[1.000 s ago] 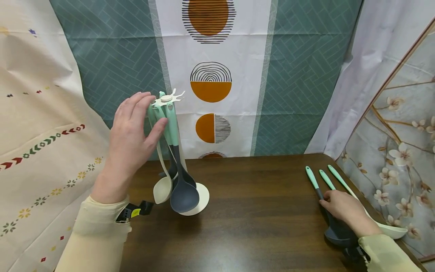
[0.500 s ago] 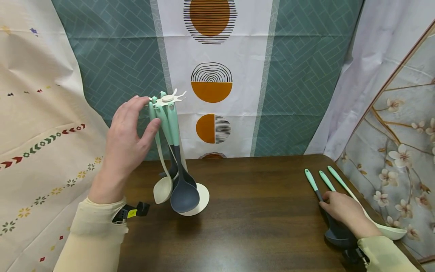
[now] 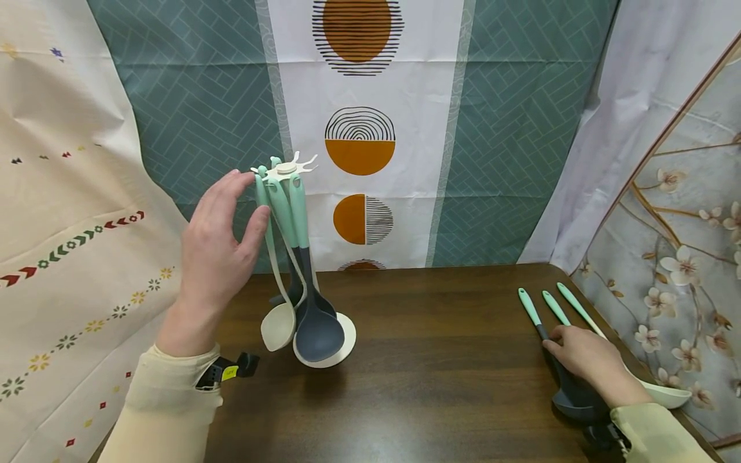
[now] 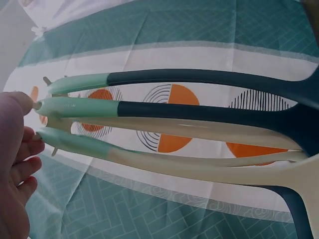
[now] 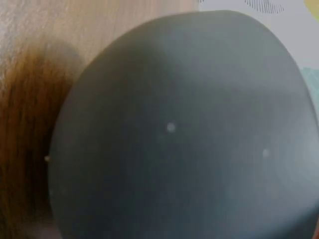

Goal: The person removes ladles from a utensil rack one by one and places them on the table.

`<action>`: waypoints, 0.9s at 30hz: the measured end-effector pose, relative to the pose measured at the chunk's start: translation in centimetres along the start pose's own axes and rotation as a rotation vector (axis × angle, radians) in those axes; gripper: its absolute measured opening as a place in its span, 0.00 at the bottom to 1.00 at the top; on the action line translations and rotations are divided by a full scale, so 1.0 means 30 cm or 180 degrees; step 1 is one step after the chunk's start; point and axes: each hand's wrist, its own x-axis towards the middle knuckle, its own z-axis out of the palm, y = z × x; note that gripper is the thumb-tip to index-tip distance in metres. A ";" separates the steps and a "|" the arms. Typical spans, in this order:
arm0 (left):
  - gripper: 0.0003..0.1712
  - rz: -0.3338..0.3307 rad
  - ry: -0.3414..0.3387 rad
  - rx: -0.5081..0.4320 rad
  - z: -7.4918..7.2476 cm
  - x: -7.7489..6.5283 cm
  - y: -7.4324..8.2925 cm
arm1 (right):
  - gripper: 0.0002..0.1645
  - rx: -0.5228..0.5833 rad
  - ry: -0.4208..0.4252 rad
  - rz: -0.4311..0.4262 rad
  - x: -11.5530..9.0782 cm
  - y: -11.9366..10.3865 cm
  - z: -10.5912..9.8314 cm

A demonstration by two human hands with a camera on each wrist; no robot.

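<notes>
At the left stands a cream utensil rack (image 3: 286,168) with several mint-handled utensils on its hooks, among them a dark-grey ladle (image 3: 320,337) and a cream ladle (image 3: 279,326). My left hand (image 3: 214,251) touches a hook tip at the rack's top, its thumb spread away from the fingers. My right hand (image 3: 590,360), far right, grips the middle of three utensils on the table by its mint handle (image 3: 556,307); the palm hides its shaft. A rounded dark-grey head (image 5: 184,124) fills the right wrist view, where no finger shows clearly.
A second dark-grey utensil (image 3: 529,305) lies left of the right hand. Along the table's right edge lies a cream ladle (image 3: 666,395). The brown table (image 3: 428,360) spans between the hands. Patterned cloths (image 3: 503,161) hang behind and on both sides.
My left hand has drawn slightly left and down from the rack's top. The hanging ladles have turned a little, the dark-grey one shifting right. My right hand stays in place.
</notes>
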 end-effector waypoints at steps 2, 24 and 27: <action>0.28 0.0069 0.0010 0.0024 0.000 -0.006 0.002 | 0.23 0.0004 0.0019 0.0000 -0.001 -0.004 -0.003; 0.26 0.0514 0.0195 -0.0052 0.027 -0.024 0.059 | 0.17 -0.0047 0.0460 0.0028 -0.004 -0.068 -0.027; 0.28 0.0545 0.0176 0.0041 0.030 -0.026 0.059 | 0.17 -0.0039 0.0496 -0.0002 -0.003 -0.091 -0.034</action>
